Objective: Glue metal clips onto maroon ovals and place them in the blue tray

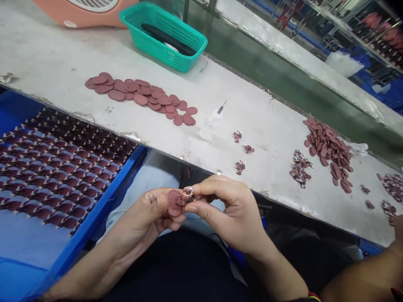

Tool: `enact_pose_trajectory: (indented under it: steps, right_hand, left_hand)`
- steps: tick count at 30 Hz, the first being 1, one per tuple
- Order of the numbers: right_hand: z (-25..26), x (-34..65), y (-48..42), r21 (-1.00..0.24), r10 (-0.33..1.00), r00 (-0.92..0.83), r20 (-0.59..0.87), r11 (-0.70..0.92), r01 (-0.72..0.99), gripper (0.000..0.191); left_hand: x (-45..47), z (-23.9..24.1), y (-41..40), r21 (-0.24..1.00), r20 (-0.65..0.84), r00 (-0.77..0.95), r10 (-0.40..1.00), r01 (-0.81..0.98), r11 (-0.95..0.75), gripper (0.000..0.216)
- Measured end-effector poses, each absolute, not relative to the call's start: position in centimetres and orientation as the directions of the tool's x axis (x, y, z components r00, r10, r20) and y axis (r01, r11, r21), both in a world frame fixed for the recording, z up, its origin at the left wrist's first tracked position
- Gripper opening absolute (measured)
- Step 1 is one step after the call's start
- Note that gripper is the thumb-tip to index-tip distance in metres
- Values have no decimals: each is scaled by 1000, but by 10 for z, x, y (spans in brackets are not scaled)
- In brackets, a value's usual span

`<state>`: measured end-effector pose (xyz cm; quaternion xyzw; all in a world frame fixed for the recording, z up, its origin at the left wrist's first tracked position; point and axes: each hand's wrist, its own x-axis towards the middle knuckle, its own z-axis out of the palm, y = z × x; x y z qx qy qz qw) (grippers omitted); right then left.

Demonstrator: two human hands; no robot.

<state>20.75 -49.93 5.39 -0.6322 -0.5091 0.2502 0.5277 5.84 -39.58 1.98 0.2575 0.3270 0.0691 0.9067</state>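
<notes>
My left hand [141, 218] pinches a maroon rubber disc [173, 203] between thumb and fingers, low in front of me over my lap. My right hand [233, 212] comes in from the other side, its thumb and forefinger gripping a small maroon piece with a metal ring [188, 194]. That piece sits against the disc's face, and my fingers hide part of both. Neither hand touches the white workbench [151, 142] just beyond them.
A blue tray [59, 176] of maroon pieces in rows lies left. The bench holds disc piles [141, 98], a small needle-tipped bottle [210, 123], small-part clusters [300, 167] and a teal basket [163, 35]. A co-worker's arm [368, 277] enters at lower right.
</notes>
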Motion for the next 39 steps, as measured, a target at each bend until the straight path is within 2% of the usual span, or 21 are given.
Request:
enact_pose_trajectory:
  steps: [3,10,16,20,28,39]
  right_hand:
    - [54,209,-498,-901,923,308,232,85,426,15]
    - [63,212,-497,-836,953,186,238,104,539,12]
    - [62,213,-495,-876,965,182,189,82,475,12]
    - [62,213,-496,-875,966,171,195,93,475,14]
    - [69,215,-494,-822,975,99,199,111,558,9]
    - [75,218,-491,-762,981,9,191,143,631,8]
  left_hand:
    - [58,24,-395,486,-580,764,283,45,873,42]
    - [57,27,-394,512,-593,760,266,101,853,46]
    - [56,22,-399,506,-570,755,322,14,863,37]
    - [53,13,-398,509,-523,802,290,21,861,40]
    - [52,5,-396,496,-541,805,242,74,865,47]
    - [53,8,-395,489,-512,822,249,41,871,41]
